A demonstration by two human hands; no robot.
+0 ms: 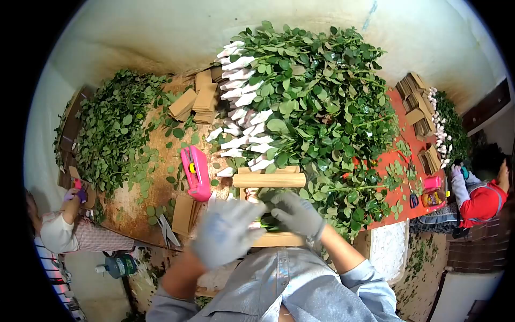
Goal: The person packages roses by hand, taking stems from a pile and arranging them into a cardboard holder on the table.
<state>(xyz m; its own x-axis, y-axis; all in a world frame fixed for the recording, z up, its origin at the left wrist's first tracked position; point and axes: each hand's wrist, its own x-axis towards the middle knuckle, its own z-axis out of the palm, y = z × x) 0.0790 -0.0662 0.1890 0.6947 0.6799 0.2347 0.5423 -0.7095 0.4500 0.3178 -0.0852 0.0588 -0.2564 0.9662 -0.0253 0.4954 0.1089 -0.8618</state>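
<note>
My left hand (228,233), in a grey glove and somewhat blurred, hovers palm down in front of me, its thumb and fingers apart. Facing it, my right hand (298,214), gloved too, has bent fingers with a gap between thumb and forefinger. Between the two, a bit of green stem (259,221) and pale flower heads partly show; my hands cover the rest. Just beyond them lies a ribbed corrugated cardboard strip (268,180), and another cardboard edge (278,240) lies nearest my body. A pink stapler (196,174) stands to the left, with scissors (168,232) near the table edge.
Roses with white-wrapped heads (236,91) and leafy stems (327,102) are piled ahead. Cardboard pieces (204,102) are stacked left of them. More foliage (115,129) covers the left side. Co-workers sit left (59,231) and right (483,204). Another pair of scissors (413,198) lies right.
</note>
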